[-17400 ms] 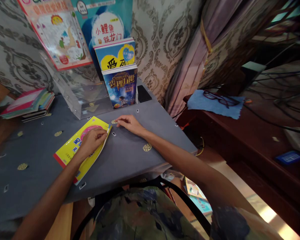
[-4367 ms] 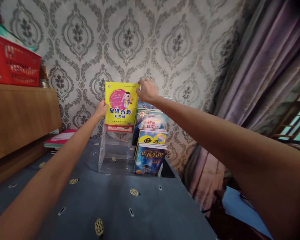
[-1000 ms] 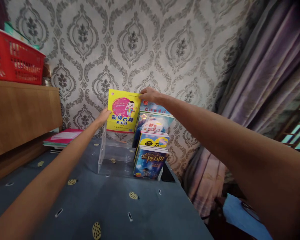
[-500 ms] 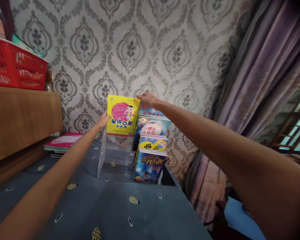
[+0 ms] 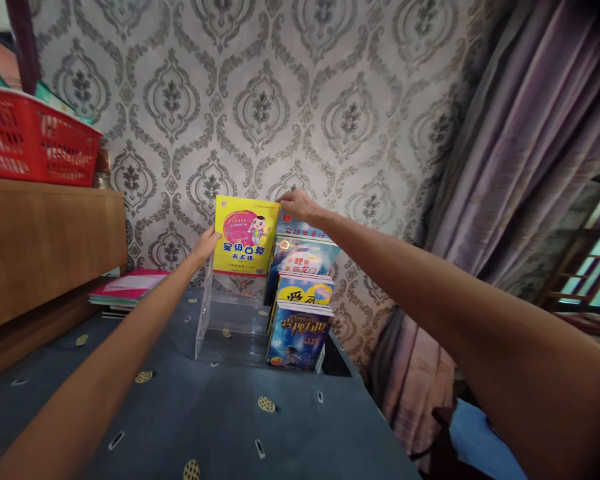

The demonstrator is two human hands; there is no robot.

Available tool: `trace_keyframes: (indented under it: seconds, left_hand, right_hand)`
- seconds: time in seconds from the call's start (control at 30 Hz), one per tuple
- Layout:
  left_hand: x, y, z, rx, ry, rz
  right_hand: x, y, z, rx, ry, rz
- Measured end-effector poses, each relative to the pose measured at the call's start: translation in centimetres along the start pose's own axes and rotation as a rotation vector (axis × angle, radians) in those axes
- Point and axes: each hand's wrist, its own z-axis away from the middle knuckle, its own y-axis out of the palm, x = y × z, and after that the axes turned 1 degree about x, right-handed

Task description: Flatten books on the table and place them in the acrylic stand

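Observation:
A yellow workbook (image 5: 245, 237) with a pink patch and a cartoon child stands upright at the back left of a clear acrylic tiered book rack (image 5: 205, 327). My left hand (image 5: 207, 243) grips its left edge, thumb toward the front. At its top right corner, my right hand (image 5: 300, 205) has its fingers closed on the edge. Beside the workbook, the rack's right half bears several books in rising steps: a dark blue book (image 5: 300, 337) in front, a yellow-and-blue book (image 5: 305, 290) behind it, then a teal book (image 5: 307, 255) and a blue book (image 5: 305, 225) partly behind my right wrist.
The rack stands on a dark grey-blue cloth (image 5: 220, 420) with pineapple prints. At left are a wooden cabinet (image 5: 50, 240), a red basket (image 5: 65, 143) on it, and a stack of books (image 5: 125, 287). A black flat object (image 5: 336, 357) lies right of the rack; purple curtains (image 5: 480, 220) hang beyond.
The view has tilted slightly, so everything sits a little lower in it. Both hands keep their hold on the yellow workbook, which has hardly moved relative to the rack.

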Motion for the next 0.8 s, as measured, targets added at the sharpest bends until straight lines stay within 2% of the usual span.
trace_keyframes:
  seconds: [0.37, 0.8]
  left_hand:
    - [0.3, -0.3, 0.0, -0.003, 0.035, -0.058]
    - [0.8, 0.0, -0.5, -0.015, 0.042, -0.03]
  right_hand:
    - [-0.1, 0.3, 0.3, -0.026, 0.013, 0.007]
    - [-1.2, 1.0, 0.2, -0.02, -0.067, 0.013]
